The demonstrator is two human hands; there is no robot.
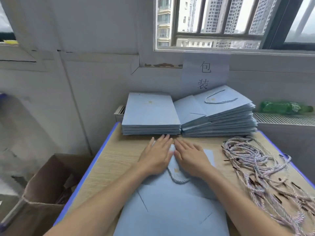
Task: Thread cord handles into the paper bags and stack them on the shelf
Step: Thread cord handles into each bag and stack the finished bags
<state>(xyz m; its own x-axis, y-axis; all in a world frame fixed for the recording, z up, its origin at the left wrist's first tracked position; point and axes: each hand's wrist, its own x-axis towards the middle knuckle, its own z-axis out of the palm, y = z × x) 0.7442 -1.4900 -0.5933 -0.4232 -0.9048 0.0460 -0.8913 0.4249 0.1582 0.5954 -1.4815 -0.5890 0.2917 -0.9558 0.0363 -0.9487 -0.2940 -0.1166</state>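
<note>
Bare tabletop [110,155] open at left; bag stacks [187,116] wall off the back, cord pile [255,164] crowds the right

Your left hand [156,156] and right hand [190,158] press flat on a blue paper bag [172,206] beside loose cords [259,167].

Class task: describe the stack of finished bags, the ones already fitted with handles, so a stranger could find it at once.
Start at the window; below it hangs a paper sign. Directly beneath, on the table's far edge, sits the right-hand stack. Unlike the neat left stack, it is fanned, with a cord handle looped on top.
</note>
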